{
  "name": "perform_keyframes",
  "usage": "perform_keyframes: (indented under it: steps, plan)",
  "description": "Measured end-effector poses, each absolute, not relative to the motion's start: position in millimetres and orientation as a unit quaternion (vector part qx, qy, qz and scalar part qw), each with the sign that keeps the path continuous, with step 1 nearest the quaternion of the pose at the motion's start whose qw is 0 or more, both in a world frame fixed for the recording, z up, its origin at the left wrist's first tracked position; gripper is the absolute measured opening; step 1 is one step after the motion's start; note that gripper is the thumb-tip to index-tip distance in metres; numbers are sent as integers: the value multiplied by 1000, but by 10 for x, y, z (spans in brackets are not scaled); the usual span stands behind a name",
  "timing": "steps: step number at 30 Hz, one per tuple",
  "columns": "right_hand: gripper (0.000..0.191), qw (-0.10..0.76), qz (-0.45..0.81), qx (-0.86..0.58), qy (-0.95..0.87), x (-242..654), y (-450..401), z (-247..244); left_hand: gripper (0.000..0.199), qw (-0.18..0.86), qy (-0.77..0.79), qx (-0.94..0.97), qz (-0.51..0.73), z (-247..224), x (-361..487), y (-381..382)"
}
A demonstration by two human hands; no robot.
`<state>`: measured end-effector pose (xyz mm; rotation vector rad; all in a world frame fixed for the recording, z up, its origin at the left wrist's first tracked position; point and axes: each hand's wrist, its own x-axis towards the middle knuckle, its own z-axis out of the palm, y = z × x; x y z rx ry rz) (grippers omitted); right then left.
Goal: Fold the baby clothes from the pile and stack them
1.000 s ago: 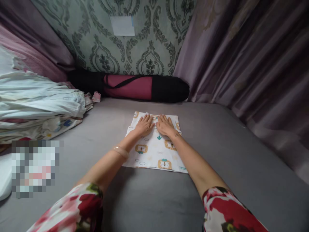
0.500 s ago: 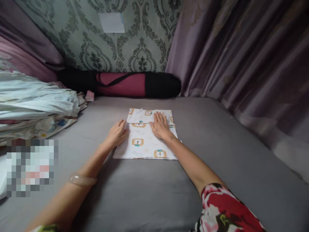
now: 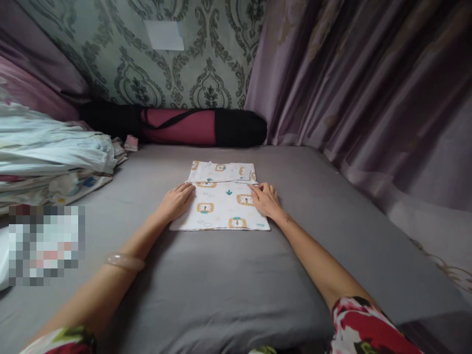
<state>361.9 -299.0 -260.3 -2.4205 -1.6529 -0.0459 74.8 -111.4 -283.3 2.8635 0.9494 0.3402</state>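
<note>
Folded white printed cloth [image 3: 219, 199]: flat between left hand [image 3: 178, 200], fingers slightly bent at edge, and right hand [image 3: 267, 200], fingers loosely curled. Pinching, either hand: cannot tell. Even, light pressure likely keeps fold square. Grey sheet [image 3: 221, 270]: beneath hands.

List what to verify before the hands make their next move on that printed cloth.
1. Left hand at the cloth's left edge: ok.
2. Right hand at its right edge: ok.
3. White printed cloth lying on the gray sheet: ok.
4. Fabric pile apart from the cloth: ok.
5. Maroon-and-black bag apart from the cloth: ok.
6. Layers underneath smooth: cannot tell, hidden.
</note>
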Motion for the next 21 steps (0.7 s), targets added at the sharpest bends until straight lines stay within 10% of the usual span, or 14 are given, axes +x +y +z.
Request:
perform_keyframes:
  steps: [21]
  plan:
    - [64, 80, -21, -800, -595, 3555, -2858, -2804, 54, 50, 354, 931, 71, -2662, 912, -1279]
